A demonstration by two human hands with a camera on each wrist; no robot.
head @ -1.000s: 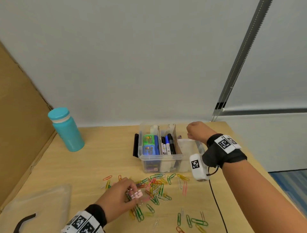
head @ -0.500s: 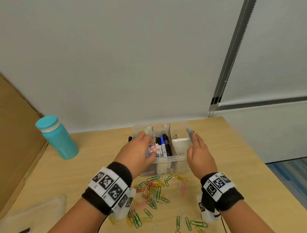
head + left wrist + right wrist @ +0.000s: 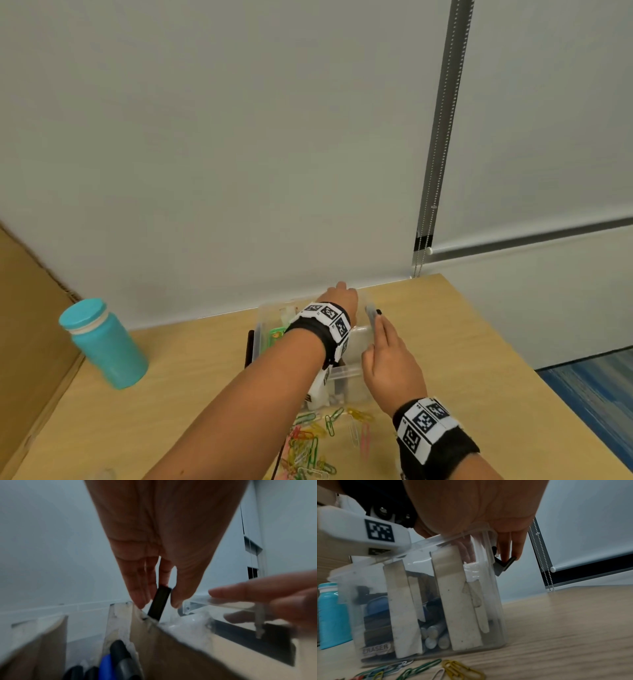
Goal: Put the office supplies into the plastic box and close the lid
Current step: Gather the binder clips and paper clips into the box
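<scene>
Wood table (image 3: 462, 342) against grey wall (image 3: 239, 137); left hand (image 3: 337, 296) pinches black piece (image 3: 159, 603) over box (image 3: 349, 371); right hand (image 3: 388, 363) flat on box rim, holding nothing.

The left hand (image 3: 339, 296) reaches across the open clear plastic box (image 3: 349, 371) to its far right corner, its fingers hidden behind the wrist band. The right hand (image 3: 388, 359) lies with straight fingers (image 3: 382, 327) along the box's right rim, next to a black latch (image 3: 378, 311). Coloured paper clips (image 3: 310, 445) lie scattered on the wooden surface (image 3: 479, 342) just in front of the box. A teal bottle (image 3: 102, 342) stands well apart at the left.
</scene>
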